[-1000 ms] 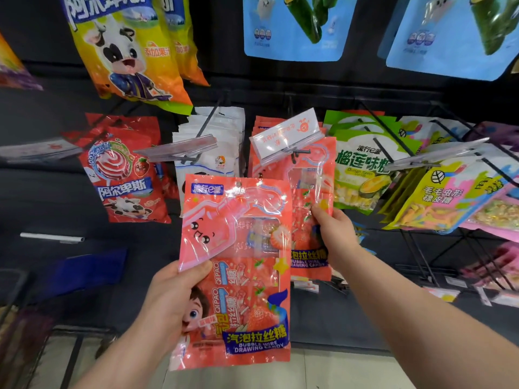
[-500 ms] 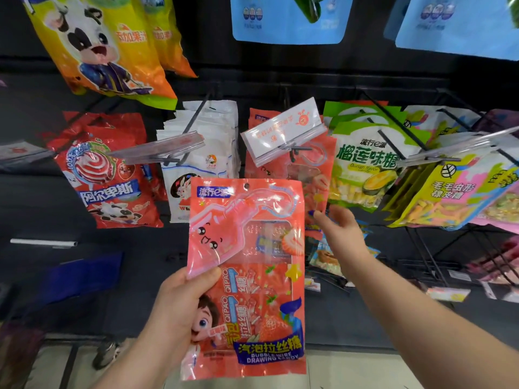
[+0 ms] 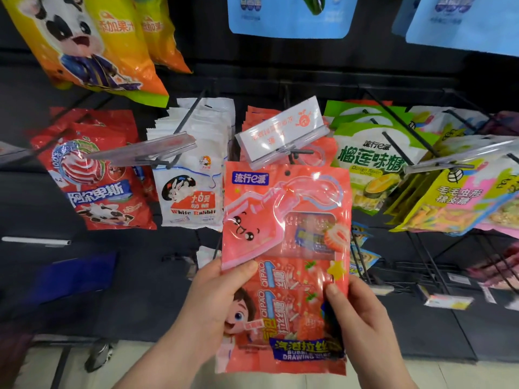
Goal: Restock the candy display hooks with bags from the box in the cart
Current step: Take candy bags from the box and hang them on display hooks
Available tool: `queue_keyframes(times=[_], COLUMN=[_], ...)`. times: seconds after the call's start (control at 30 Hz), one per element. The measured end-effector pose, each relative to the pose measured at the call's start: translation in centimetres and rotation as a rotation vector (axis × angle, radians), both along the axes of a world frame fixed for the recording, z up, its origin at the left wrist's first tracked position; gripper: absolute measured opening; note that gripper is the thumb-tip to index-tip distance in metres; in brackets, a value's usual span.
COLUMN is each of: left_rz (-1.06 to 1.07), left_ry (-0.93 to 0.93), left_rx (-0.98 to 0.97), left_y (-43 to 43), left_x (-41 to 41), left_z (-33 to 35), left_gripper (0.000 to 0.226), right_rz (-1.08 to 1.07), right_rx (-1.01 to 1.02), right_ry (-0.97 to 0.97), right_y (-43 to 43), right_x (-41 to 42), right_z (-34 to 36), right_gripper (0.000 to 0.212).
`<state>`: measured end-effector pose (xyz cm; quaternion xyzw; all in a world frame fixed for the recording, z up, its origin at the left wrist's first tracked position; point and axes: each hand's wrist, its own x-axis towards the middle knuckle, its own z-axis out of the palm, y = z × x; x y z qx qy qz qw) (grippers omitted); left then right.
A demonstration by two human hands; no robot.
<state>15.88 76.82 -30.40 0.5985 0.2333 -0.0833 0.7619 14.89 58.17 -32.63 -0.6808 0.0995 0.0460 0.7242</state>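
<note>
A pink-red bubble wire candy bag (image 3: 286,226) is held upright in front of the display. My left hand (image 3: 216,301) grips its left edge, thumb on the front. My right hand (image 3: 356,313) grips its right edge lower down, thumb on the front. The bag's top hole sits just below the tip of a black hook (image 3: 295,157) that carries a white price tag (image 3: 280,130). More bags of the same pink-red candy (image 3: 261,116) hang behind on that hook.
White Rabbit bags (image 3: 193,189) hang on the hook to the left, red lollipop bags (image 3: 95,175) further left. Green durian candy bags (image 3: 370,164) and yellow gummy bags (image 3: 455,197) hang to the right. Black wire racks (image 3: 427,256) stand lower right.
My right hand left the hanging bags and came down to grip the held bag's right edge. The bag moved up and right, closer to the hook.
</note>
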Motion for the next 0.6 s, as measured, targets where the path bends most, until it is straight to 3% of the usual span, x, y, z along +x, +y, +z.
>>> queue_keyframes(times=[0.6], left_rz=[0.002], left_ry=[-0.025], left_rx=[0.007], left_y=[-0.2], left_x=[1.2], left_z=[0.3], left_gripper=[0.011], right_rz=[-0.069], right_rx=[-0.056], right_ry=[-0.004], right_y=[0.2], right_x=[1.1], right_z=[-0.2], right_gripper=[0.013])
